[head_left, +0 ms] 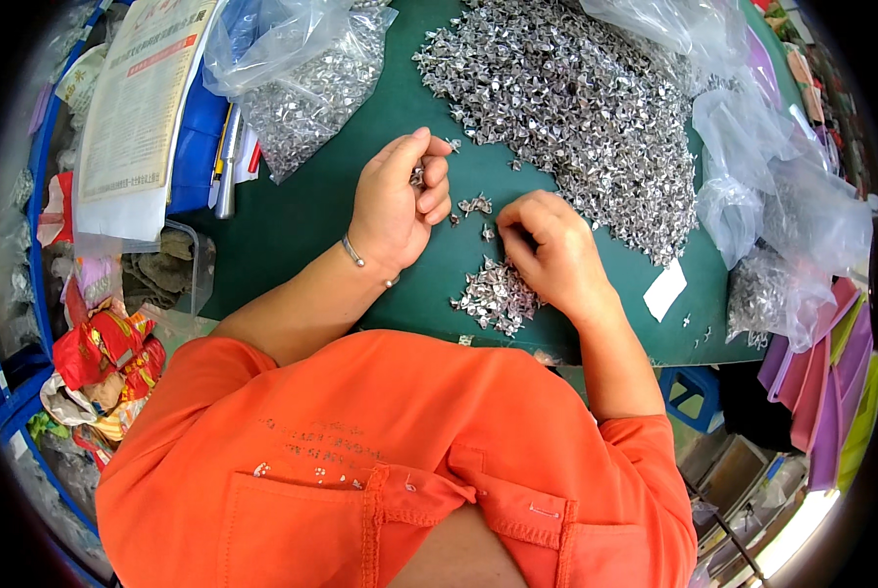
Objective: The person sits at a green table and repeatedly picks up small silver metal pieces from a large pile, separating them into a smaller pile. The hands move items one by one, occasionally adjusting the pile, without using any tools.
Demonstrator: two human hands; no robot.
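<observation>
My left hand (392, 206) is raised over the table, its fingers curled round a few small silvery metal pieces (417, 177) that show between thumb and fingers. To its right, my right hand (556, 253) is turned down with its fingertips pressed together close to the tabletop. What it pinches, if anything, is hidden under the fingers. Beside that thumb lies a small pile of metal pieces (495, 297), near the table's front edge. A few loose pieces (475, 205) are scattered between the hands. Beyond them spreads a large heap of the same pieces (576, 108).
The green tabletop (311, 211) carries a clear bag of metal pieces (311, 108) at the far left and plastic bags (752, 186) at the right. A white paper slip (665, 290) lies near the heap. A blue bin (196, 147) with pens stands left.
</observation>
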